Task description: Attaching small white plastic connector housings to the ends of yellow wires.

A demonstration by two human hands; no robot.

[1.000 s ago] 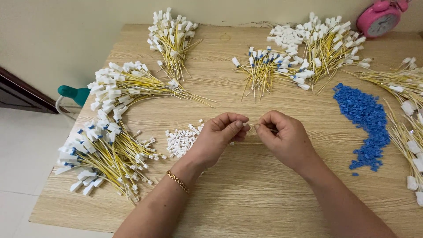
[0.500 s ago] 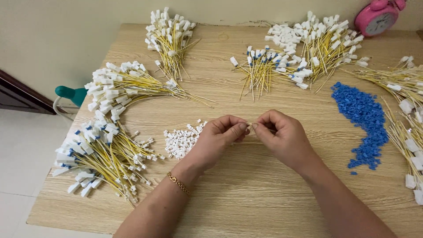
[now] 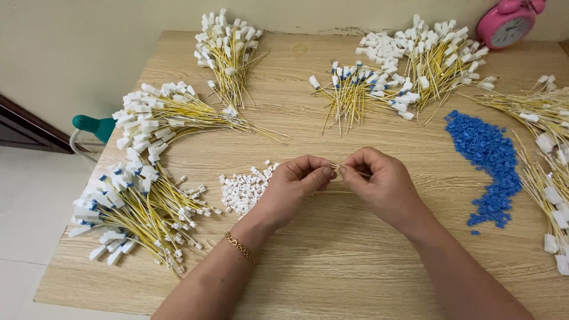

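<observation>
My left hand (image 3: pixel 294 188) and my right hand (image 3: pixel 377 181) meet fingertip to fingertip above the middle of the wooden table (image 3: pixel 332 278). Between them they pinch a thin yellow wire (image 3: pixel 335 169); only a short bit shows, the rest is hidden by my fingers. A gold bracelet circles my left wrist. Just left of my left hand lies a small heap of white plastic connectors (image 3: pixel 244 188). To the right of my right hand spreads a pile of small blue plastic pieces (image 3: pixel 487 155).
Bundles of yellow wires with white ends lie around the table: front left (image 3: pixel 131 213), left (image 3: pixel 163 112), back (image 3: pixel 228 50), back middle (image 3: pixel 358 89), back right (image 3: pixel 435 56), right edge (image 3: pixel 548 148). A pink alarm clock (image 3: pixel 508 22) stands at the back right. A green-handled object (image 3: pixel 92 125) sits off the left edge.
Both hands stay joined at the fingertips with only small finger movement. The view has shifted slightly; nothing on the table has moved.
</observation>
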